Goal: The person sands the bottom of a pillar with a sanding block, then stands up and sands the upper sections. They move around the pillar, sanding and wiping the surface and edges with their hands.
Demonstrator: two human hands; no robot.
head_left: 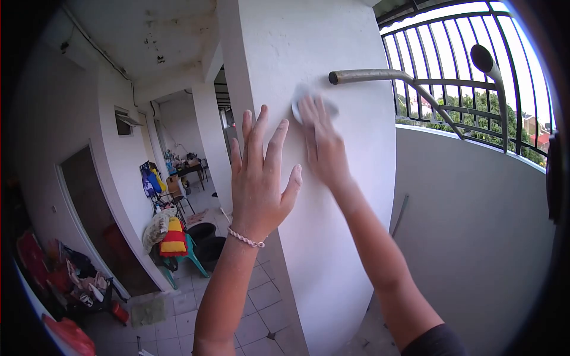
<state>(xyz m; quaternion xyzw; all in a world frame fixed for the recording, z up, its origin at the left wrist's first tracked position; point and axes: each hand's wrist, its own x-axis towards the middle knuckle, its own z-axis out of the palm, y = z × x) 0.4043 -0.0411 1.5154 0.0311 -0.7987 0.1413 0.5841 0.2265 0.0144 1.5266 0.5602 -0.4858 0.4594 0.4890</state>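
Observation:
Under my right hand (322, 139), a pale grey, rounded pad or sheet (301, 98) lies pressed on the white wall column (320, 237), below and left of a metal pipe end. Motion blurs that hand and the pad, and its fingers point up the wall. Its grip on the pad is partly hidden. My left hand (259, 172) is raised in front of the column's left edge, fingers spread and nothing in it. A braided bracelet (246, 238) circles the left wrist.
A bent metal pipe (371, 76) juts out beside the column, near a barred window (463, 89). At the lower left are a green stool (191, 256) with cloths, black tubs (211, 252) and a cluttered pile (83, 276). A doorway (104, 213) stands at the left.

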